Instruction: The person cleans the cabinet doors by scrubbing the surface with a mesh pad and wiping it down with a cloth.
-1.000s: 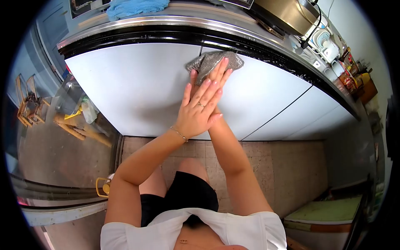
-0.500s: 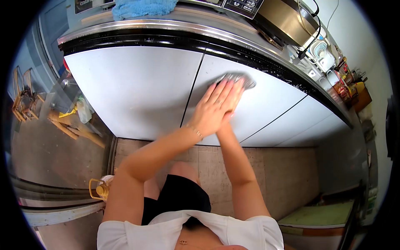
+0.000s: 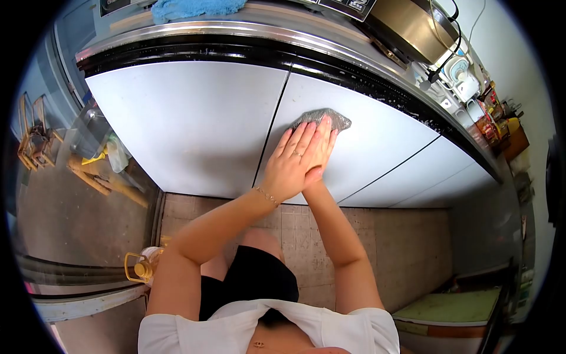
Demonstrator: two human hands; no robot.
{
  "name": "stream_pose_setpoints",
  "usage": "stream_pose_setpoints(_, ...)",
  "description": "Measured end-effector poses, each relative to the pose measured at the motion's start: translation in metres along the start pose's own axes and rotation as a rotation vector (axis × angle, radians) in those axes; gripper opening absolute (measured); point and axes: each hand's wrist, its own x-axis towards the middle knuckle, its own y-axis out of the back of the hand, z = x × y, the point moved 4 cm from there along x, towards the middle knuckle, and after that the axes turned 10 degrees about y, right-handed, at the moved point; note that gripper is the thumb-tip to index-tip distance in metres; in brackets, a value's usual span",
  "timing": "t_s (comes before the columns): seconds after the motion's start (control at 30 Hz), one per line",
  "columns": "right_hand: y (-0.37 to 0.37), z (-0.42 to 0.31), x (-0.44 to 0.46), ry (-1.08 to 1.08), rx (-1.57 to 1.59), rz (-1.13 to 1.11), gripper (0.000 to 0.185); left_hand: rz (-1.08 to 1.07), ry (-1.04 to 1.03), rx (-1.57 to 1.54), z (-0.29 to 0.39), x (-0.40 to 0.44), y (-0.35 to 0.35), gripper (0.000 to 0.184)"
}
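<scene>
"Where's the grey mesh cloth (image 3: pixel 340 121)?"

"Against a white cabinet door (image 3: pixel 383 135), just right of the dark gap between two doors, beneath the fingers of the right hand (image 3: pixel 323 152)."

"How does that hand stand?"

"Flat, fingers stretched out and pressing on the cloth. It's partly covered, so I can't tell whether its thumb grips anything."

"And the left hand (image 3: pixel 288 169)?"

"Laid across the back of the right one, fingers straight and slightly apart. It wears a ring (image 3: pixel 297 153), with a chain bracelet (image 3: pixel 269 197) at the wrist."

"Anything above?"

"A fluffy blue cloth (image 3: pixel 197 7) on the countertop (image 3: pixel 271 17)."
</scene>
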Motion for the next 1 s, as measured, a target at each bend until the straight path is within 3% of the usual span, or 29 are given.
stream_pose_setpoints(0.17,0.031,0.003,0.047,-0.005,0.054,0.096,0.044,0.048,-0.029,-0.012,0.017,0.037,0.022,0.061)
stream_pose_setpoints(0.23,0.036,-0.005,0.04,-0.217,0.16,-0.143,0.044,0.043,-0.021,0.008,0.014,0.03,0.018,0.061)
stream_pose_setpoints(0.33,-0.001,0.0,-0.002,-0.198,0.125,-0.245,0.043,-0.032,0.018,0.004,-0.005,-0.011,-0.006,0.062)
stream_pose_setpoints(0.4,-0.013,0.0,-0.015,-0.027,0.026,-0.046,0.043,-0.003,-0.002,0.019,-0.01,-0.011,-0.006,0.063)
stream_pose_setpoints(0.53,0.019,-0.012,0.064,0.088,0.052,0.075,0.042,0.09,0.009,0.075,-0.004,0.034,0.036,0.062)
stream_pose_setpoints(0.67,0.004,-0.029,0.072,0.079,0.039,0.083,0.042,0.132,0.018,0.148,-0.017,0.032,0.046,0.061)
stream_pose_setpoints(0.87,-0.05,-0.037,-0.036,0.048,0.04,-0.139,0.041,0.009,0.064,0.096,-0.049,-0.048,-0.008,0.062)
stream_pose_setpoints(1.0,-0.009,-0.04,0.039,0.053,0.044,0.016,0.041,0.092,0.031,0.101,-0.033,0.007,0.034,0.061)
